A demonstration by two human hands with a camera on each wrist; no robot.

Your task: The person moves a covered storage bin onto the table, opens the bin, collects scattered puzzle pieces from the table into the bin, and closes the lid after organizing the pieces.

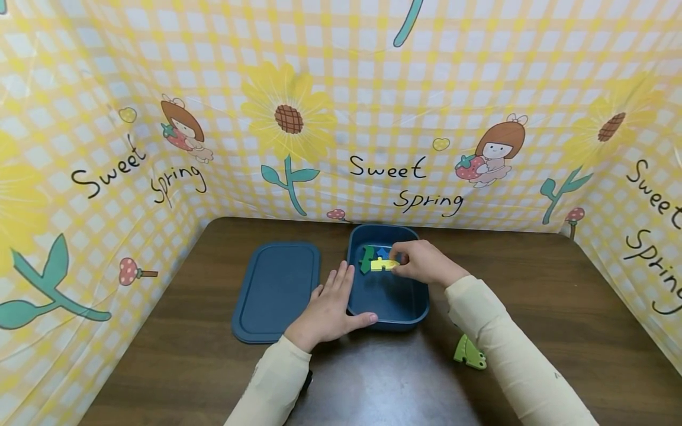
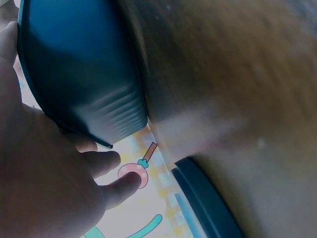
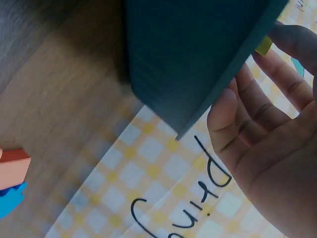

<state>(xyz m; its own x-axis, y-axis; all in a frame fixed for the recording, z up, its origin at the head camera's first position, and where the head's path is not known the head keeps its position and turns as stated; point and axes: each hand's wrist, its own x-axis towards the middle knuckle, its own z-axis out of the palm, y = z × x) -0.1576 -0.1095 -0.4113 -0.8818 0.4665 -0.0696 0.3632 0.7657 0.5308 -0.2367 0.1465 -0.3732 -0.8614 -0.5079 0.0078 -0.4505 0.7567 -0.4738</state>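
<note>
The dark blue rectangular box (image 1: 394, 305) stands on the table with a green puzzle piece (image 1: 366, 260), a blue piece (image 1: 383, 252) and a yellow piece (image 1: 379, 265) inside it. My right hand (image 1: 426, 260) reaches over the box's right side and pinches the yellow piece at its right end. From the right wrist view, a bit of this yellow piece (image 3: 264, 46) shows at the fingertips. My left hand (image 1: 327, 310) rests along the box's left side, fingers straight and thumb over the front rim; the left wrist view has this hand (image 2: 54, 173) against the box wall (image 2: 99, 89).
A dark blue lid (image 1: 277, 290) lies flat to the left of the box. On the right, a light green piece with eyes (image 1: 469, 354) lies beside my right forearm. The right wrist view has an orange-and-blue object (image 3: 14, 171) at its left edge. Patterned cloth surrounds the table.
</note>
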